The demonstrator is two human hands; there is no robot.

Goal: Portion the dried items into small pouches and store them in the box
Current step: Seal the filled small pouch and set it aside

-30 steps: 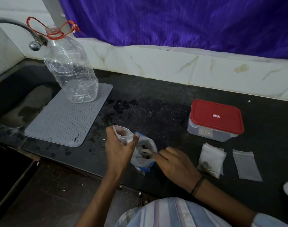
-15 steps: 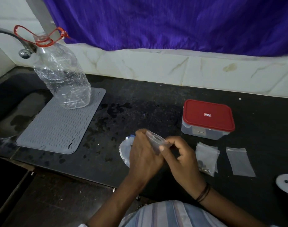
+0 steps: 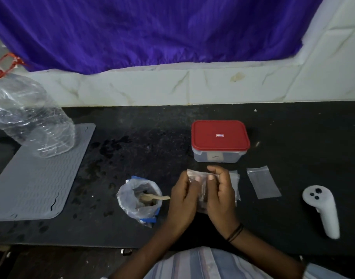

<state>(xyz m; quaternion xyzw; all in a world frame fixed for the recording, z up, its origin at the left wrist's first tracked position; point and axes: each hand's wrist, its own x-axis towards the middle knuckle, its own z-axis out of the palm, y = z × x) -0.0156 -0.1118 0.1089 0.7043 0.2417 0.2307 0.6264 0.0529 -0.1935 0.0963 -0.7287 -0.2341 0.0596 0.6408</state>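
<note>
Left hand (image 3: 183, 200) and right hand (image 3: 221, 195) both pinch the top edge of one small clear pouch (image 3: 200, 179) above the bench (image 3: 152, 125); red-lidded box (image 3: 220, 140) behind, lid on.

- A purple curtain (image 3: 152, 31) hangs across the top of the view, its hem bunched just above a white ledge.
- Below it runs a wall of pale marbled tiles (image 3: 192, 87), with a yellowish stain right of centre; at the far right the tiled wall (image 3: 338, 47) rises beside the curtain.
- A black stone counter (image 3: 293, 127) spans the view, with dark wet patches left of centre.
- At the far left a dark sink (image 3: 1, 146) is sunk into the counter.
- The light is dim and bluish.
- A dark floor (image 3: 51, 264) shows under the counter edge.
</note>
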